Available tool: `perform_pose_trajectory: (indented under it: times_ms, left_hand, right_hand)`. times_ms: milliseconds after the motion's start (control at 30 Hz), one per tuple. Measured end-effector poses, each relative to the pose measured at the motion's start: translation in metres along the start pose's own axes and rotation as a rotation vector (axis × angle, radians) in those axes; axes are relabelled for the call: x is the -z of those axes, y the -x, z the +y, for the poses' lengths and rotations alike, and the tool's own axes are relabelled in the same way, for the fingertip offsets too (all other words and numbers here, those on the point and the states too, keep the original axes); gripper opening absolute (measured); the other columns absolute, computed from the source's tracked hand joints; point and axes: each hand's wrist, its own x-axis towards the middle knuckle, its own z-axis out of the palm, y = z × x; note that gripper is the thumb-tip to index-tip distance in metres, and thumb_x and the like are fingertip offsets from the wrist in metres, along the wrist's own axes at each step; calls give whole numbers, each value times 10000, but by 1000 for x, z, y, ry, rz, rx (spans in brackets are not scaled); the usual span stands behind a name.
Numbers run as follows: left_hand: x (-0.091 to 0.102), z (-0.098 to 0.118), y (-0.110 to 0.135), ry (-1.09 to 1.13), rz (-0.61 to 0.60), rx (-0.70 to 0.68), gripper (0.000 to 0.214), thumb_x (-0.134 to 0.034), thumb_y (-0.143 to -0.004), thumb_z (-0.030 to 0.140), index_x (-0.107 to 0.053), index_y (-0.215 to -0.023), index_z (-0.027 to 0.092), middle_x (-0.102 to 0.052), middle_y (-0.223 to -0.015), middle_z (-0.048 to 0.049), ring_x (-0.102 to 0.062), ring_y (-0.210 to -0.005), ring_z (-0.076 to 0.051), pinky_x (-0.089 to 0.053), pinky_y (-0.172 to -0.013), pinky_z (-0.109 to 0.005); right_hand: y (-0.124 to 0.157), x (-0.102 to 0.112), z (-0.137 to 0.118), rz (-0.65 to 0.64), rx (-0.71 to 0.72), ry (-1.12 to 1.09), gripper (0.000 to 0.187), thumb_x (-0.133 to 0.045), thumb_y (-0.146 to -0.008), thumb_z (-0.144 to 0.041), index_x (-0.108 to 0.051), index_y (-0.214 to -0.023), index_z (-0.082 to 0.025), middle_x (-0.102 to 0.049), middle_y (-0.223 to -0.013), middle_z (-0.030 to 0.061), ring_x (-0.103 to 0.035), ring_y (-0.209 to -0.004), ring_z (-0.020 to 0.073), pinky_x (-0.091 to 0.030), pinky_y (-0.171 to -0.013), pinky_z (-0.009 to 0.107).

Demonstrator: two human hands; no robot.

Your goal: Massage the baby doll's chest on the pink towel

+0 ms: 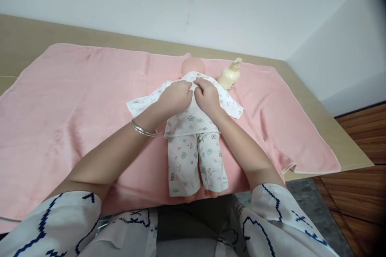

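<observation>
A baby doll point(193, 66) lies on its back on a pink towel point(75, 100), dressed in a white printed shirt point(189, 118) and matching trousers point(196, 160). My left hand point(176, 96) and my right hand point(206, 96) rest side by side on the doll's chest, fingers curled and pinching the shirt's front near the collar. A silver bangle point(143, 129) circles my left wrist. The doll's feet point toward me at the towel's near edge.
A cream pump bottle point(229, 76) stands just right of the doll's head. The towel covers a beige table point(328, 128) set against a white wall. Wooden flooring point(362, 192) shows at the right.
</observation>
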Motion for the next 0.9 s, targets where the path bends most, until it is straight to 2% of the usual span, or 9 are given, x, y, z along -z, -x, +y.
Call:
perform_pose_trajectory:
  times_ms: [67,167,233,300,433,533,667,767,900]
  left_hand:
    - [5,6,0,115,23,-3,391,-379,-930,185,-693,-1162,173,-733,-1178,-97,-673,-1105,-278,-528,-976,-418]
    - [3,20,-7,274,161,17,417,-426,-933,218,-674,-1266,177,-701,-1315,-70,-629,-1239,-259,-476,-1098,-404]
    - [-5,31,-16,385,228,20,415,-449,-927,215,-672,-1271,155,-677,-1362,-80,-600,-1292,-251,-447,-1147,-400]
    - [-15,42,-28,527,220,16,408,-432,-947,225,-661,-1277,156,-673,-1362,-87,-602,-1296,-244,-463,-1143,-406]
    - [-33,55,-63,772,32,46,481,-278,-1056,379,-581,-1372,179,-690,-1268,-139,-670,-1190,-259,-566,-1008,-434]
    - [-44,55,-95,824,-62,62,555,-197,-1068,459,-552,-1399,190,-667,-1263,-157,-662,-1201,-270,-575,-954,-450]
    - [-57,48,-123,835,-8,70,616,-70,-1060,359,-536,-1411,162,-676,-1242,-156,-638,-1240,-252,-574,-955,-453]
    - [-57,47,-120,755,55,64,582,-121,-1050,337,-543,-1406,153,-699,-1202,-153,-626,-1250,-269,-573,-972,-487]
    - [-33,54,-80,712,90,17,580,-137,-1062,408,-573,-1371,182,-702,-1182,-141,-583,-1313,-302,-552,-1011,-537]
  right_hand:
    - [-3,2,4,10,38,-7,361,-444,-839,-122,-703,-1087,-162,-728,-1257,115,-640,-1242,243,-486,-1134,443]
    - [-10,17,13,137,96,40,311,-431,-872,-142,-692,-1036,-181,-728,-1205,102,-613,-1251,246,-457,-1160,460]
    - [-16,34,21,211,57,84,326,-387,-909,-160,-682,-1045,-185,-707,-1179,109,-567,-1302,269,-411,-1189,513]
    - [-23,55,30,234,-34,118,393,-332,-946,-183,-649,-1180,-185,-640,-1299,126,-453,-1424,309,-319,-1225,604]
    - [-36,88,50,145,-109,181,496,-318,-999,-278,-440,-1478,-234,-389,-1607,98,-193,-1570,351,-101,-1242,723]
    - [-41,93,62,-10,-96,198,528,-371,-1000,-327,-381,-1521,-241,-359,-1641,94,-191,-1576,342,-55,-1253,710]
    - [-41,87,67,-89,-89,198,522,-415,-994,-337,-418,-1502,-216,-408,-1616,116,-243,-1562,344,-65,-1267,690]
    - [-40,86,59,-60,-86,214,481,-420,-997,-347,-489,-1447,-195,-443,-1591,124,-254,-1557,355,-48,-1259,709]
    - [-38,90,26,1,-124,158,413,-340,-991,-280,-620,-1285,-204,-532,-1527,91,-375,-1513,300,-4,-1278,667]
